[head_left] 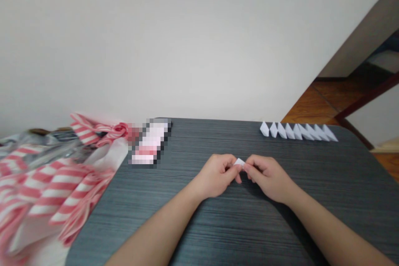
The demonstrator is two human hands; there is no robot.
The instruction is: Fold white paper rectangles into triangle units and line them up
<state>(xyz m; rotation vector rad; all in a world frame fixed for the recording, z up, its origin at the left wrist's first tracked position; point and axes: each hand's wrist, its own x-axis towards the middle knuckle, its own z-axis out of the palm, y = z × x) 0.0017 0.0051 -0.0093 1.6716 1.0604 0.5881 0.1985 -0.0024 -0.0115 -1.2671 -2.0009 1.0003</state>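
A small piece of folded white paper [239,161] is pinched between both hands above the dark table. My left hand [220,173] grips its left side with thumb and fingers. On the other side, my right hand [267,176] holds the right edge between thumb and forefinger. Only the paper's pointed top shows; the fingertips hide the rest. Several folded white paper pieces [289,131] stand in a row at the table's far right, beyond my right hand.
The dark wood-grain table [199,141] has rounded corners and meets a pale wall [199,41]. At its left edge lies a blurred-out pinkish rectangular object [151,143]. Red-and-white striped cloth [62,185] is heaped beside the table. Wooden floor [307,106] shows at right.
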